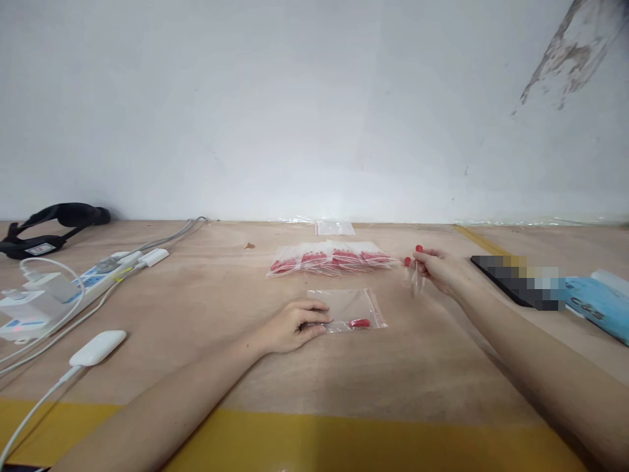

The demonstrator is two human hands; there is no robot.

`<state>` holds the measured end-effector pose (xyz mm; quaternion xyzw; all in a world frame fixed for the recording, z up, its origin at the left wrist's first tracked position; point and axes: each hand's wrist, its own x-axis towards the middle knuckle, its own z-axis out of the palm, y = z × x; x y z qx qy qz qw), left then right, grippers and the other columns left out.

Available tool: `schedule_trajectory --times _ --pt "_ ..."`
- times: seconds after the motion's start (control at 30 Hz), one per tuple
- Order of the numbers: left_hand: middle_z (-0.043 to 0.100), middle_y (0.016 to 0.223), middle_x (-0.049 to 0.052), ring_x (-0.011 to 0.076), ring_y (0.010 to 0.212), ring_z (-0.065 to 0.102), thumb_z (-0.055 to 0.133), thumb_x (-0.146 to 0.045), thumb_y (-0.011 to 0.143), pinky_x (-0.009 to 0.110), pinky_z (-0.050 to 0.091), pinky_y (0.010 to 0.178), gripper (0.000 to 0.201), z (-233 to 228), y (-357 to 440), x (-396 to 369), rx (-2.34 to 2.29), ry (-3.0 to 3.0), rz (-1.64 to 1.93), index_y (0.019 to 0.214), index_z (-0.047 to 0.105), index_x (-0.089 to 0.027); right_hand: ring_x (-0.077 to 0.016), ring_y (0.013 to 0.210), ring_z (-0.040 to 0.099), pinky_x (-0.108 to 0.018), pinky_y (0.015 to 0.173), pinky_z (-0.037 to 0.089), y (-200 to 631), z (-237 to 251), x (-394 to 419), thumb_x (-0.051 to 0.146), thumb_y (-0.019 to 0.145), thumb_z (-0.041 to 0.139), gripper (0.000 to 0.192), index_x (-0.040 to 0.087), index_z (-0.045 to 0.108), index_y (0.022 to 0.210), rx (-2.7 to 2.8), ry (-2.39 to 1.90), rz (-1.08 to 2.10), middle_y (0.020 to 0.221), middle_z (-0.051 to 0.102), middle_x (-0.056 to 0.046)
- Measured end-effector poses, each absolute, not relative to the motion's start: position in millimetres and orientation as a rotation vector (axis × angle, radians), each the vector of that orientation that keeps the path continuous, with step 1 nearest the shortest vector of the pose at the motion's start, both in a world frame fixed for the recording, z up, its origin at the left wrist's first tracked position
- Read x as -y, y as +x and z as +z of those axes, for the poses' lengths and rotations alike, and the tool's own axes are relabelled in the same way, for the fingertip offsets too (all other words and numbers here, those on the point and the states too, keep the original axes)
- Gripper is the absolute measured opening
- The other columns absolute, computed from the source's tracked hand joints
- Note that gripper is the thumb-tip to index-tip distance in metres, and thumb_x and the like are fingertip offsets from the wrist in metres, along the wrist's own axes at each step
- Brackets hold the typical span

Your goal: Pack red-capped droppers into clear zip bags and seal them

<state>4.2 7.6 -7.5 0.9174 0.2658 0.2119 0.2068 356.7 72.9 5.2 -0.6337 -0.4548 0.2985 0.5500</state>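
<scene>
A clear zip bag (344, 301) lies flat on the table, with a red-capped clear tube (360, 323) inside it near the lower right. My left hand (297, 324) holds the bag down at its left end, thumb and bent fingers on the plastic. To the right, above the table, my right hand (437, 267) pinches clear tubes with red caps (419, 249); two caps show, and the tube bodies are blurred. Behind the bag, several filled zip bags (327, 257) with red-capped tubes lie overlapping in a row.
Another flat bag (335, 228) lies by the wall. At left are a power strip (93, 283) with plugs and cables, a white charging case (98, 348) and a black headset-like strap (54, 226). At right lie a black phone-like object (501, 282) and a blue packet (597, 305).
</scene>
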Motion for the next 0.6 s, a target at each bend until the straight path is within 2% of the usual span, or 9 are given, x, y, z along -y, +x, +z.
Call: schedule_trajectory --times 0.13,0.3,0.47,0.6 --pt "0.054 0.121 0.007 0.0186 0.109 0.051 0.05 -0.029 0.087 0.032 0.042 0.092 0.028 -7.5 4.5 -6.9 -0.744 2.552 0.592 0.112 0.06 -0.023 -0.0078 0.04 0.046 -0.018 0.036 0.036 339.4 -15.2 -45.2 0.026 0.061 0.065 0.044 0.024 0.042 0.098 0.899 -1.264 0.88 0.058 0.054 0.005" --pt "0.054 0.121 0.007 0.0183 0.109 0.051 0.049 -0.029 0.087 0.033 0.042 0.092 0.028 -7.2 4.2 -6.4 -0.751 2.558 0.59 0.113 0.059 -0.023 -0.009 0.048 0.054 -0.02 0.046 0.046 317.3 -27.6 -19.2 0.03 0.063 0.067 0.039 0.024 0.044 0.094 0.889 -1.139 1.001 0.059 0.055 0.006" --pt "0.053 0.122 0.006 0.0189 0.11 0.051 0.049 -0.03 0.087 0.033 0.042 0.093 0.029 -4.7 4.3 -5.7 -0.775 2.569 0.565 0.114 0.058 -0.024 -0.0108 0.054 0.059 -0.024 0.054 0.05 305.1 -24.0 -7.1 0.03 0.066 0.066 0.034 0.024 0.047 0.092 0.842 -1.054 1.152 0.061 0.058 0.005" --pt "0.053 0.121 0.006 0.0191 0.111 0.05 0.049 -0.03 0.087 0.035 0.039 0.096 0.034 -2.3 4.8 -4.3 -0.782 2.578 0.574 0.12 0.052 -0.024 -0.0138 0.067 0.063 -0.029 0.068 0.051 300.7 -24.8 -0.1 0.032 0.068 0.066 0.03 0.021 0.051 0.092 0.931 -1.001 1.361 0.072 0.063 0.0"
